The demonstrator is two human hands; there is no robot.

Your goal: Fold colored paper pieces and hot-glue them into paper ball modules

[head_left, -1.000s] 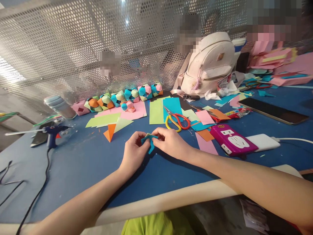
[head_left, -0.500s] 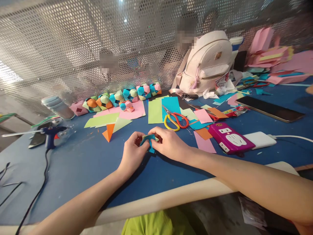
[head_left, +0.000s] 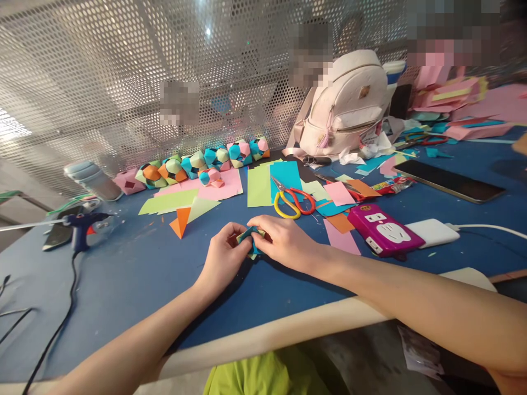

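Both of my hands meet over the blue table (head_left: 135, 274) near its front edge. My left hand (head_left: 222, 258) and my right hand (head_left: 284, 241) pinch a small folded paper piece (head_left: 250, 238), teal with a pale green part, from either side. The fingers of both hands are closed on it. The piece rests low, close to the tabletop. Just beyond my right hand lie scissors (head_left: 293, 199) with yellow and red handles on loose coloured sheets.
A row of folded paper balls (head_left: 201, 162) lines the back by the perforated metal screen (head_left: 123, 82). A blue glue gun (head_left: 78, 226) and its cord lie left. A magenta power strip (head_left: 387, 236), white power bank (head_left: 432, 233), phone (head_left: 450, 184) and beige backpack (head_left: 349, 104) sit right.
My hands have drawn closer together on the paper piece, folding it tighter and lower; its hanging teal tip no longer sticks out. The camera view shifted slightly.
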